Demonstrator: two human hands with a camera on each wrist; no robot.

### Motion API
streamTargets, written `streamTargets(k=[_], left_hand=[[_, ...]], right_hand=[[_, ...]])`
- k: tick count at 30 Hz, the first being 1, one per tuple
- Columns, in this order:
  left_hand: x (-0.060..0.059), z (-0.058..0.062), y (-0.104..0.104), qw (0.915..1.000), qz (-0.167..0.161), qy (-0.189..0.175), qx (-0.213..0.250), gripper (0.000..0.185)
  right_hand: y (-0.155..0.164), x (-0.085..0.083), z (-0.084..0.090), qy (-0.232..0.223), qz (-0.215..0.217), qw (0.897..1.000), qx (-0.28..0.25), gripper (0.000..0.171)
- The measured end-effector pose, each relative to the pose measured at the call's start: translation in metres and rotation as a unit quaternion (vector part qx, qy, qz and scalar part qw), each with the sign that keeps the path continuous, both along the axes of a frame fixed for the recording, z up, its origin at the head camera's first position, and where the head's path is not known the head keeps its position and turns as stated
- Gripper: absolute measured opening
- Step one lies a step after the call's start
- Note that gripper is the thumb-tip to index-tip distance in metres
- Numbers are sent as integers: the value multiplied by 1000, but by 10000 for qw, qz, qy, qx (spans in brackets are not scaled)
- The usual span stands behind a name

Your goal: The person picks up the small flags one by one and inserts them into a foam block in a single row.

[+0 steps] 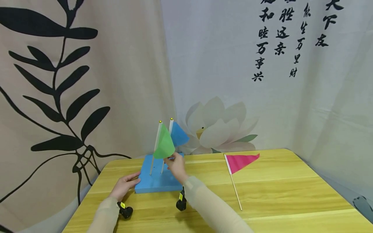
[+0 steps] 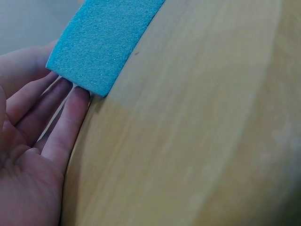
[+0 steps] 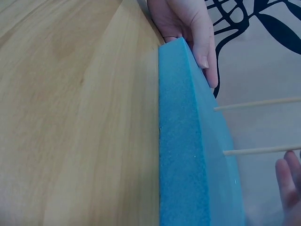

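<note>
In the head view, a blue foam board point(image 1: 158, 186) lies on the table with a green flag point(image 1: 164, 144) and a blue flag point(image 1: 179, 134) standing in it on thin sticks, tilted a little. My left hand point(image 1: 125, 186) touches the board's left end; in the left wrist view its fairly straight fingers point(image 2: 77, 101) press that end. My right hand point(image 1: 176, 166) pinches the blue flag's stick point(image 1: 162, 166) below the cloth. The green cloth partly hides the fingertips. In the right wrist view, fingers point(image 3: 288, 176) meet the nearer stick point(image 3: 256, 151) at the frame's edge.
A pink flag point(image 1: 242, 162) lies on the wooden table point(image 1: 276, 187) to the right, its stick pointing towards me. Behind the table hangs a curtain point(image 1: 131, 81) printed with leaves, a lotus and writing.
</note>
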State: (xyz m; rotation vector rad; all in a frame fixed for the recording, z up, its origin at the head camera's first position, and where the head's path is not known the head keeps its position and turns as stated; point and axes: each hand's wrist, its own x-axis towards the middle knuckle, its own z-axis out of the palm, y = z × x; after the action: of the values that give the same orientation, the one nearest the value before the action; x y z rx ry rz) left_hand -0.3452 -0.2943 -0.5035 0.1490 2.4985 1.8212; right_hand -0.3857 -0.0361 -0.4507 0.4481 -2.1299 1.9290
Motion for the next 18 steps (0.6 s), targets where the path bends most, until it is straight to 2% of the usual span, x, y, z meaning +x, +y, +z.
streamTargets(k=[8, 12, 18], left_hand=[[3, 3, 2, 10000, -14, 30, -25, 57], [2, 3, 2, 10000, 17, -27, -22, 57], [2, 2, 1, 10000, -40, 23, -60, 58]], right_hand=[[5, -1, -2, -46, 90, 9999, -88, 11], [14, -1, -2, -90, 110, 9993, -352, 16], [46, 7, 13, 20, 100, 9976, -691, 20]])
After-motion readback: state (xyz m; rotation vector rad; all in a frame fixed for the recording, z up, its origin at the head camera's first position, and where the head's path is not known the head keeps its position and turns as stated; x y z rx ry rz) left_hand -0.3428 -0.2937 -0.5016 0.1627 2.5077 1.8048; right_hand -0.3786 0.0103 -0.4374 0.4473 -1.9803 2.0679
